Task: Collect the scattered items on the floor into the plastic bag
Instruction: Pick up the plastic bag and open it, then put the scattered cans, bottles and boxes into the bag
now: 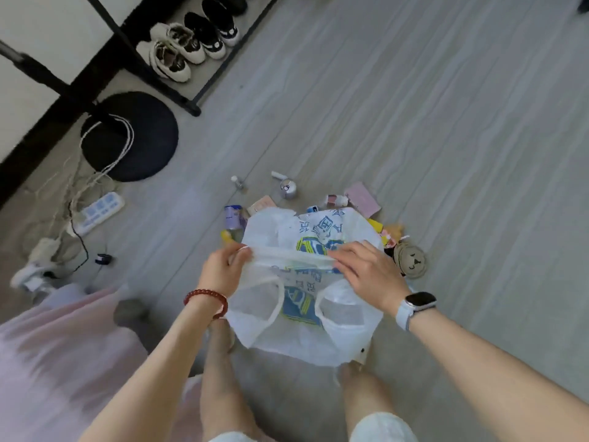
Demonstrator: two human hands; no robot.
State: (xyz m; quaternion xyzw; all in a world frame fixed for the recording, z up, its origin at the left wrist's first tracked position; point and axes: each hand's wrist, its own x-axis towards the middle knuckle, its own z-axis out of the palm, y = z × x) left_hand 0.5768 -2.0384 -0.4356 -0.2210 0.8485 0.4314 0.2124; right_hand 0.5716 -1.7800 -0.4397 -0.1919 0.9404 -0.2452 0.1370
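- Head view: the plastic bag [306,301], white with blue and yellow print, is held above the floor [446,122], in front of the person's legs.
- Left hand [223,269]: fingers curled, pinching the bag's upper edge at its left end.
- Right hand [366,269]: fingers bent over the same edge at its right end, gripping the film.
- Bag handles hang loose below the gripped edge.
- Beyond the bag, on the floor: a silver can [288,188], a small bottle [237,181], a pink box [363,199], a purple tin [234,216].
- Right of the bag: a bear-face pouch [411,261], partly hidden.
- Far left of the bag: a power strip [98,212] and a black round cushion [130,135].
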